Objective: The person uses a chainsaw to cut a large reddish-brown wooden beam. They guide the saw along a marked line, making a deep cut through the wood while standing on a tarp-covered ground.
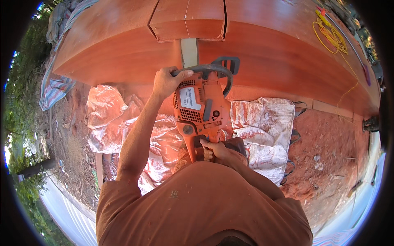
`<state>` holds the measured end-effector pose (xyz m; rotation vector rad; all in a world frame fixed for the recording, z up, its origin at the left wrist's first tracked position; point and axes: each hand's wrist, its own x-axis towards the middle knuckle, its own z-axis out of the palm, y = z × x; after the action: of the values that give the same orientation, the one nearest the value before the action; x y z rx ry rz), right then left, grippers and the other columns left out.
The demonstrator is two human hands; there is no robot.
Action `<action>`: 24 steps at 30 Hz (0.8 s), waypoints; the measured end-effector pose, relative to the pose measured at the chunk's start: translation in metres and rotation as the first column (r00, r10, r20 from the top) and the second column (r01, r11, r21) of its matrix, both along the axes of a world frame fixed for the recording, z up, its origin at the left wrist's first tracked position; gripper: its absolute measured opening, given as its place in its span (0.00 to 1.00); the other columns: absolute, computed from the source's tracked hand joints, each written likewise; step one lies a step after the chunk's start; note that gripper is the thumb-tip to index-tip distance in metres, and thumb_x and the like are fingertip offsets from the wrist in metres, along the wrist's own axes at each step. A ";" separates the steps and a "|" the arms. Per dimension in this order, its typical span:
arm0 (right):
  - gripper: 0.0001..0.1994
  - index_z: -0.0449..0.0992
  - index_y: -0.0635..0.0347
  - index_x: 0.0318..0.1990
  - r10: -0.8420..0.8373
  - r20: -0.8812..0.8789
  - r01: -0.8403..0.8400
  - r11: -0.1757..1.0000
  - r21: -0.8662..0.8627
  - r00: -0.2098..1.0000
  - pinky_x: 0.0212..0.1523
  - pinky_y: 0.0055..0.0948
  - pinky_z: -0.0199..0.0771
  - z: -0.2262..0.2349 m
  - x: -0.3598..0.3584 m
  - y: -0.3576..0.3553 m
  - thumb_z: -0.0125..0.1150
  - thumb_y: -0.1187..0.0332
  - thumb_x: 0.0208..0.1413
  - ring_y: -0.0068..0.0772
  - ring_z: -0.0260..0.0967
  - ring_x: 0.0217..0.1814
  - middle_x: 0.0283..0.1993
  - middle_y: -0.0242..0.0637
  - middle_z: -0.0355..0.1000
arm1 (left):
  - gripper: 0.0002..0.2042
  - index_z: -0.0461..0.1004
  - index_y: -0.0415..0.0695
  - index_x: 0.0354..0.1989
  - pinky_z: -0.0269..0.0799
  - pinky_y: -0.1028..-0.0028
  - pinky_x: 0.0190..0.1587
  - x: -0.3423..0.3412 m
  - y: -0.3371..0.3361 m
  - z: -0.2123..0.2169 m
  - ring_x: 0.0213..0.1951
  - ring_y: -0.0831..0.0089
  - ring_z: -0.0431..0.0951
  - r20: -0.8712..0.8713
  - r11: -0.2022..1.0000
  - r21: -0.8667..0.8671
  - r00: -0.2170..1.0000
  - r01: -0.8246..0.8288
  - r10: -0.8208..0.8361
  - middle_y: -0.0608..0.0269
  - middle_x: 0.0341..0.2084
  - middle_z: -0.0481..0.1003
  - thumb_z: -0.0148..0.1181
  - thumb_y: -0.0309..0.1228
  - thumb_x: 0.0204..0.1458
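Note:
An orange chainsaw (201, 104) with a black hand guard is in front of my body, pointing away from me. My left hand (172, 82) is closed around its curved black front handle. Near my belly, my right hand (214, 151) is wrapped around the rear handle, thumb over the top. The pale guide bar (189, 53) reaches forward to a large reddish-brown timber (123, 59). Its tip is hidden under or inside a wedge-sided section (205, 20) marked by dark cut lines and a thin pale line.
White sacking (262, 135) and dusty plastic sheeting (106, 110) cover the ground below the timber. A yellow cord (334, 39) lies coiled on the timber's right, beside a long pole (349, 41). Striped tarp (57, 90) hangs at the left end. Reddish sawdust (320, 143) covers the ground.

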<state>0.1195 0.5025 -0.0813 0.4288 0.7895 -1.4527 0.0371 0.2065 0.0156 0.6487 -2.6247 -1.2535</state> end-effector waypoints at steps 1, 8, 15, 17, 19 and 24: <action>0.21 0.63 0.48 0.22 -0.002 -0.004 0.002 1.000 -0.005 1.000 0.18 0.26 0.51 -0.001 -0.003 -0.004 0.66 0.56 0.63 0.20 0.48 0.12 0.13 0.22 0.54 | 0.32 0.78 0.36 0.19 0.72 0.67 0.24 -0.005 -0.005 -0.001 0.19 0.70 0.77 -0.004 1.000 -0.010 1.000 0.011 -0.011 0.59 0.12 0.73 0.71 0.60 0.46; 0.20 0.63 0.49 0.22 -0.087 0.024 0.087 0.996 0.034 0.996 0.17 0.26 0.49 -0.004 -0.024 -0.042 0.66 0.57 0.63 0.19 0.47 0.12 0.13 0.22 0.54 | 0.31 0.79 0.36 0.23 0.68 0.70 0.22 -0.047 -0.037 -0.003 0.19 0.73 0.75 0.031 0.997 0.003 0.996 0.079 -0.079 0.62 0.13 0.72 0.69 0.59 0.49; 0.22 0.63 0.48 0.23 -0.133 -0.021 0.133 0.991 0.009 0.991 0.18 0.27 0.49 -0.005 -0.046 -0.077 0.67 0.53 0.61 0.20 0.46 0.13 0.13 0.22 0.52 | 0.33 0.77 0.39 0.17 0.71 0.67 0.23 -0.088 -0.062 -0.005 0.18 0.70 0.75 0.031 0.994 -0.009 0.993 0.113 -0.112 0.60 0.11 0.72 0.70 0.64 0.45; 0.22 0.62 0.48 0.24 -0.141 -0.024 0.142 0.989 0.039 0.990 0.18 0.27 0.50 -0.006 -0.045 -0.078 0.67 0.52 0.61 0.21 0.46 0.14 0.14 0.23 0.52 | 0.31 0.77 0.38 0.18 0.69 0.69 0.21 -0.089 -0.064 -0.006 0.18 0.72 0.75 -0.016 0.989 -0.058 0.990 0.137 -0.138 0.61 0.12 0.72 0.70 0.61 0.47; 0.21 0.62 0.48 0.24 -0.145 0.020 0.145 0.989 0.028 0.989 0.18 0.26 0.50 -0.006 -0.040 -0.077 0.67 0.52 0.61 0.21 0.46 0.14 0.14 0.23 0.52 | 0.30 0.77 0.38 0.19 0.68 0.71 0.21 -0.082 -0.062 -0.008 0.18 0.73 0.74 0.008 0.989 -0.051 0.990 0.141 -0.140 0.62 0.12 0.71 0.70 0.59 0.48; 0.22 0.61 0.47 0.22 -0.123 0.025 0.123 0.992 -0.015 0.992 0.19 0.26 0.50 -0.007 -0.030 -0.067 0.66 0.54 0.62 0.21 0.46 0.14 0.14 0.23 0.53 | 0.30 0.79 0.37 0.21 0.69 0.70 0.22 -0.066 -0.055 -0.004 0.19 0.73 0.76 0.033 0.994 -0.018 0.993 0.112 -0.111 0.61 0.12 0.72 0.70 0.59 0.48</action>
<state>0.0893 0.4354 -0.0885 0.4887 0.7420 -1.5649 -0.0286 0.1513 0.0120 0.5297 -2.7300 -1.2554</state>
